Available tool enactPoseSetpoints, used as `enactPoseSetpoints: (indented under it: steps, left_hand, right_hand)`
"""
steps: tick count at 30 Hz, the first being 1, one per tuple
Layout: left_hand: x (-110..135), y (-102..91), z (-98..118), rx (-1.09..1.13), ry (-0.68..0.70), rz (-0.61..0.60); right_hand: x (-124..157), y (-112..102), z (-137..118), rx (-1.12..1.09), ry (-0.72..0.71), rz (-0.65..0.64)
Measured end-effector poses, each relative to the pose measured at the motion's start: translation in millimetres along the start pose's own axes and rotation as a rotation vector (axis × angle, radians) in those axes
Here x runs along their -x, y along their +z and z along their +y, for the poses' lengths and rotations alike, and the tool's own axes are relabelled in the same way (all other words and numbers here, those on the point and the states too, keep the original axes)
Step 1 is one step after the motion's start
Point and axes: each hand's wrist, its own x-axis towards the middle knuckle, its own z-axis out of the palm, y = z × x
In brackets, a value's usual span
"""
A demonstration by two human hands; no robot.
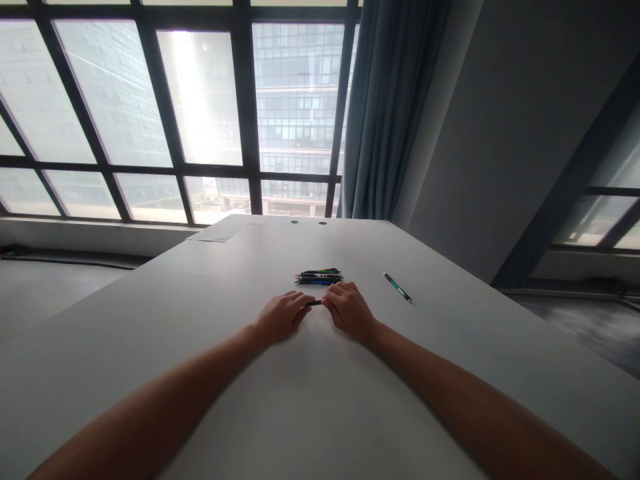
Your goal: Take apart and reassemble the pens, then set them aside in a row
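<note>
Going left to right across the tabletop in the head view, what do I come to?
White sheet, left hand, dark pen-like object, right hand, green-and-black pen.

The visible stretch of the held pen (315, 303) is black, while the pile of pens (319, 276) is mostly black with touches of blue, green, yellow and dull red, and the lone pen (398, 288) is green with black ends. The worktop (350, 248) is plain pale grey-white, its paper (220, 231) white. Behind, the curtain (387, 113) is slate blue, the window frame (249, 100) near-black, and the building (300, 107) pale blue-grey in a grid pattern.
</note>
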Motion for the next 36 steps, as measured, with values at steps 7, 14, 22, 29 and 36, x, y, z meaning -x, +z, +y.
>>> enactPoseSetpoints:
  steps: [7,14,22,29,36]
  left_hand:
    - [0,2.3,-4,-0.076,-0.112,-0.018]
    - [-2,5.3,0,0.12,-0.02,0.157]
    - [1,4.0,-2,0.146,-0.18,0.175]
    - [0,3.8,-2,0.006,-0.246,0.062]
    - [1,6.4,-1,-0.014,-0.21,0.012]
  right_hand:
    - [-2,-4,5,0.166,-0.023,0.072]
    - [-7,6,-15,-0.07,-0.194,0.024]
    - [-4,5,-3,-0.265,-0.077,0.065]
    - [-28,-26,24,-1.133,0.527,0.385]
    - [-32,-46,45,-1.786,0.774,0.436]
